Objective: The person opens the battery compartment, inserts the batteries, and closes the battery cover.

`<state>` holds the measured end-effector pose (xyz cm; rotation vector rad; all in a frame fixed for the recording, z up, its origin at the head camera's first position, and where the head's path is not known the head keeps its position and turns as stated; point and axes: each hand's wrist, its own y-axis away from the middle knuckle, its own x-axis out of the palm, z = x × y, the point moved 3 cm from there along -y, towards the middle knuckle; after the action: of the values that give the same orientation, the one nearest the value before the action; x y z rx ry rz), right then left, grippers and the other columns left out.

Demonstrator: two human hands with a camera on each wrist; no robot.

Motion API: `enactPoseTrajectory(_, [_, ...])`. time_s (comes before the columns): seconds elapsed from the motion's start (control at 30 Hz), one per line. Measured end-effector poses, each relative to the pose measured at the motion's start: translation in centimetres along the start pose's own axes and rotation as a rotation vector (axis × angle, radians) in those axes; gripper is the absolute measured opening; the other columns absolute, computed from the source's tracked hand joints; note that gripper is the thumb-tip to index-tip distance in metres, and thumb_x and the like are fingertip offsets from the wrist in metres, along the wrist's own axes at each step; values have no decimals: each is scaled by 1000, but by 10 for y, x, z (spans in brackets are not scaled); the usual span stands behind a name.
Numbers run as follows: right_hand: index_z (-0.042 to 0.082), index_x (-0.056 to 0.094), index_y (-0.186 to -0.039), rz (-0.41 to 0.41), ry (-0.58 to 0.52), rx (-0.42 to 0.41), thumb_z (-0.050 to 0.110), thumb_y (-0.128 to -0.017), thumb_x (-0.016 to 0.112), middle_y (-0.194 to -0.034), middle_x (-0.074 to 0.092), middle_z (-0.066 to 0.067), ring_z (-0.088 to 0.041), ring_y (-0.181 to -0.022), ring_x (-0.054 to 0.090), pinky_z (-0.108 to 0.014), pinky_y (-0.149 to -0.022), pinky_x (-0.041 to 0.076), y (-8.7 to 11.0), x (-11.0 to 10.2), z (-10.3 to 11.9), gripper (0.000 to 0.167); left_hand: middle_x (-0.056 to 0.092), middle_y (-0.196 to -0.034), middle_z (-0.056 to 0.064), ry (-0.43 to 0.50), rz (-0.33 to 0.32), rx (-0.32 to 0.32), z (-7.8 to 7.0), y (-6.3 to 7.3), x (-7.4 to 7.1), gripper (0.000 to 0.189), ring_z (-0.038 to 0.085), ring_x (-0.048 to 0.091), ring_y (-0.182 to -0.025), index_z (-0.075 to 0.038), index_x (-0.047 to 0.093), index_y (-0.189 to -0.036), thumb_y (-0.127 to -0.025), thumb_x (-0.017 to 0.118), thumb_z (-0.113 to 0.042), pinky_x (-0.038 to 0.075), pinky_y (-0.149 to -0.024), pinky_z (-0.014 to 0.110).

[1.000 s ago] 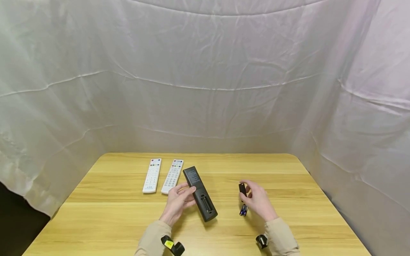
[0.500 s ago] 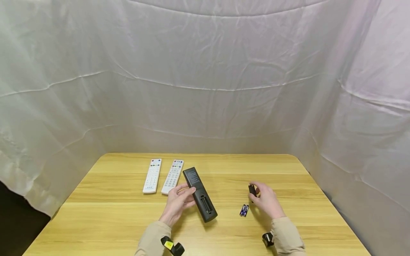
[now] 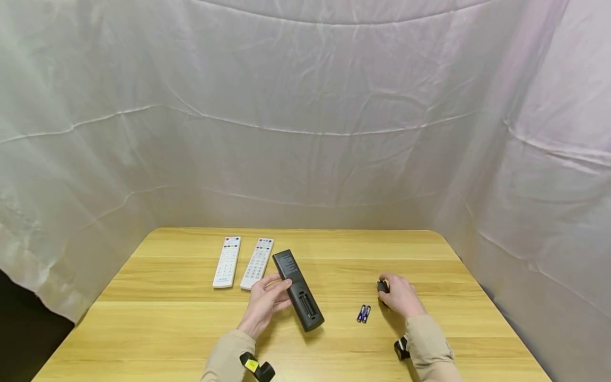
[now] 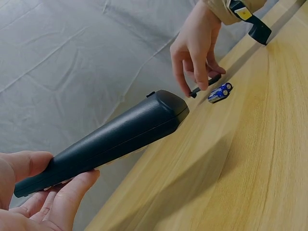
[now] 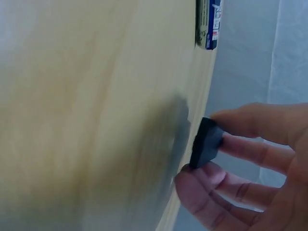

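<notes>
My left hand (image 3: 265,303) grips a black remote control (image 3: 297,286) by its side, thumb on top. The remote's back faces up, and its battery compartment is uncovered and holds nothing. In the left wrist view the remote (image 4: 120,132) is lifted over the table. Between thumb and fingertips, my right hand (image 3: 403,295) pinches a small black battery cover (image 5: 207,143), low over the wood. Two blue batteries (image 3: 364,313) lie side by side to the left of that hand; the left wrist view shows the batteries (image 4: 220,93) close to the cover.
Two white remote controls (image 3: 226,262) lie button side up at the back left of the wooden table (image 3: 157,329). A pale cloth (image 3: 305,159) hangs around the table's back and sides. Each wrist wears a black strapped device (image 3: 256,366).
My right hand has carried the battery cover rightward and lowered it toward the table, away from the batteries, which now show fully. The left hand and black remote have stayed put.
</notes>
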<state>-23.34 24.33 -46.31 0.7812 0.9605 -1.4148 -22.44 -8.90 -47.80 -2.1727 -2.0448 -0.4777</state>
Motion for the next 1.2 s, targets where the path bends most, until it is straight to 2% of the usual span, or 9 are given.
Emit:
enactPoseTrajectory(0.2, [1, 67, -116, 53, 42, 39, 8, -86, 72, -110, 70, -27, -35, -90, 66, -51, -76, 58, -4, 2, -4, 31, 76, -94, 5, 3, 5, -4, 1, -1, 0, 52, 16, 74, -76, 10, 46, -136, -92, 68, -8, 67, -70, 28])
enactPoseTrajectory(0.37, [-1, 66, -116, 71, 54, 42, 8, -86, 71, -108, 70, -27, -35, -90, 66, -51, -76, 58, -7, 2, -5, 32, 75, -95, 5, 2, 7, -3, 1, -1, 0, 53, 16, 74, -77, 10, 46, -137, -92, 68, -9, 67, -73, 30])
enactPoseTrajectory(0.5, [-2, 66, -119, 68, 58, 38, 9, -86, 71, -113, 69, -29, -40, -96, 66, -55, -81, 58, -7, 2, -4, 35, 76, -96, 6, 0, 10, -4, 1, -1, -1, 53, 17, 75, -78, 10, 46, -137, -93, 68, -9, 67, -74, 31])
enactPoseTrajectory(0.7, [-1, 64, -126, 25, 45, 33, 15, -88, 72, -120, 61, -29, -48, -102, 63, -65, -91, 55, 7, -1, 8, 41, 76, -97, 7, -6, 8, -8, 2, 0, -2, 53, 17, 75, -78, 10, 45, -137, -93, 68, -9, 67, -74, 31])
enactPoseTrajectory(0.8, [0, 66, -122, 6, 12, 16, 16, -87, 74, -113, 66, -25, -41, -97, 65, -61, -88, 58, 14, -1, 16, 39, 76, -96, 6, -6, 11, -10, 3, 0, -3, 54, 16, 74, -78, 10, 44, -137, -92, 68, -9, 67, -74, 30])
enactPoseTrajectory(0.9, [0, 68, -115, 22, -45, -1, 16, -86, 75, -98, 71, -16, -28, -88, 66, -48, -79, 59, 17, 1, 20, 35, 76, -96, 6, -5, 16, -8, 3, 0, -3, 55, 16, 74, -78, 10, 43, -138, -93, 68, -9, 67, -73, 30])
enactPoseTrajectory(1.0, [0, 69, -110, 37, -102, -9, 17, -86, 76, -85, 67, -7, -18, -76, 58, -35, -67, 52, 18, 2, 23, 30, 75, -96, 5, 0, 17, -6, 2, 1, -2, 55, 16, 74, -78, 10, 43, -139, -93, 68, -9, 67, -73, 29])
enactPoseTrajectory(1.07, [1, 69, -108, 45, -124, -10, 18, -85, 78, -82, 65, -5, -16, -74, 55, -31, -64, 48, 18, 2, 24, 30, 75, -96, 5, 1, 16, -6, 2, 1, -2, 55, 16, 74, -78, 10, 43, -139, -93, 68, -9, 67, -73, 30])
enactPoseTrajectory(1.2, [0, 70, -111, 97, -152, -18, 21, -83, 80, -84, 65, -5, -15, -77, 55, -29, -65, 49, 19, 1, 26, 36, 75, -97, 5, -1, 16, -8, 2, 1, -3, 56, 17, 75, -80, 10, 43, -139, -93, 68, -9, 67, -75, 31])
